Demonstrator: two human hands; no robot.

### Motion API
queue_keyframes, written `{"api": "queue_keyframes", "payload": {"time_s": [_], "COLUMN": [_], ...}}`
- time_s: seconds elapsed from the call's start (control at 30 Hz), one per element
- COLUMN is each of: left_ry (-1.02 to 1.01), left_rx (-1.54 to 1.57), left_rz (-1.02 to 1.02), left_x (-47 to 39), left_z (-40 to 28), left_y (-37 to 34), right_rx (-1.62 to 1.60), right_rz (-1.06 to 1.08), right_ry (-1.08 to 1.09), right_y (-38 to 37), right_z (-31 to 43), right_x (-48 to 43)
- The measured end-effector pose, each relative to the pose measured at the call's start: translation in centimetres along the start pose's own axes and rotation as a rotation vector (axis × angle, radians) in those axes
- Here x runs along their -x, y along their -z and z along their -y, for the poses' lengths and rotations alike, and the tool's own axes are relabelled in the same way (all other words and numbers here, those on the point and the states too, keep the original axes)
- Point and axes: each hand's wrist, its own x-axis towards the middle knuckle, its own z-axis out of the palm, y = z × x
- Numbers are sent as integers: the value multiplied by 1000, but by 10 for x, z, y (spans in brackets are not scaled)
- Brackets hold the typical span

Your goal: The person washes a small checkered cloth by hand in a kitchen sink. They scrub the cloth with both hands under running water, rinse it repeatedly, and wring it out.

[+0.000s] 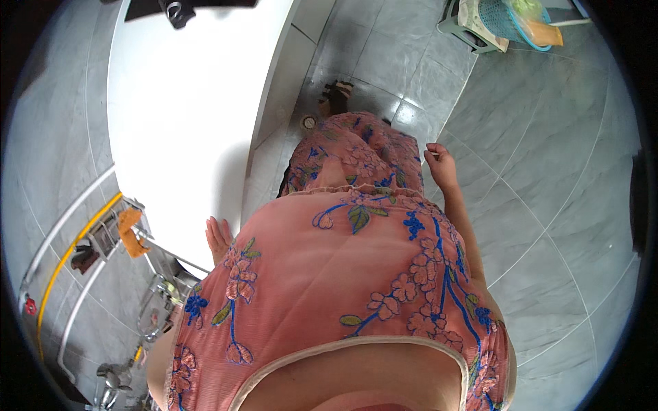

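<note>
On the left, my left hand (218,239) lies with its fingers extended at the near edge of a white countertop (190,118). Its wrist is hidden behind my pink embroidered dress (329,267). My right hand (441,162) hangs beside the skirt, above the grey tiled floor (534,169). Its fingers are loosely bent, and I see nothing in them. Past the hem, part of a foot in a dark striped shoe (337,97) shows.
A plastic stool (462,33) at upper right bears a blue basket (501,20) with bagged greens. Left of the counter are an orange cloth (132,234), a yellow hose (67,257), wall pipes and a metal faucet (109,383). A round floor drain (308,122) lies near the counter base.
</note>
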Motion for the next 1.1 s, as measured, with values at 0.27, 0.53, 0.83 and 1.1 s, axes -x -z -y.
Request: {"api": "queue_keyframes", "payload": {"time_s": [0.27, 0.53, 0.83, 1.1], "left_ry": [-10, 57, 206, 358], "left_rx": [-16, 83, 244, 383], "left_rz": [60, 88, 111, 131], "left_x": [-6, -29, -24, -7], "left_z": [6, -7, -18, -35], "left_y": [14, 24, 20, 19], "right_rx": [163, 31, 390, 374], "right_rz": [16, 115, 143, 15], "right_ry": [-48, -302, -126, -33], "right_y": [45, 74, 112, 181], "right_z": [-58, -144, -134, -75], "right_x": [-33, 16, 10, -122]}}
